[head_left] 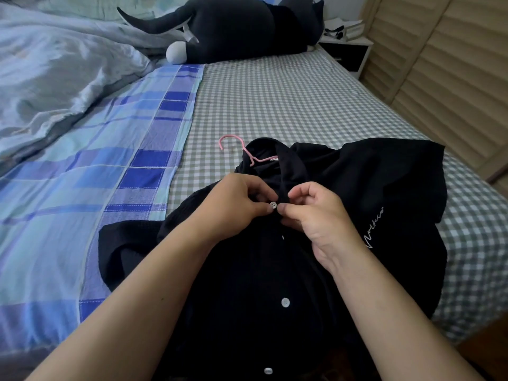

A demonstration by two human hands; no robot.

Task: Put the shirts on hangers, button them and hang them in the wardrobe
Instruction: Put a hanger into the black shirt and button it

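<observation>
Script (374, 228) unreadable on black shirt (371, 182)

Open checked sheet (275, 105) stretches beyond the shirt (357, 188), bare up to a black plush (247, 28) lying across its far end. Left of the shirt, a rumpled duvet (55, 78) rises; to its right, slatted doors (453, 78) close in.
</observation>
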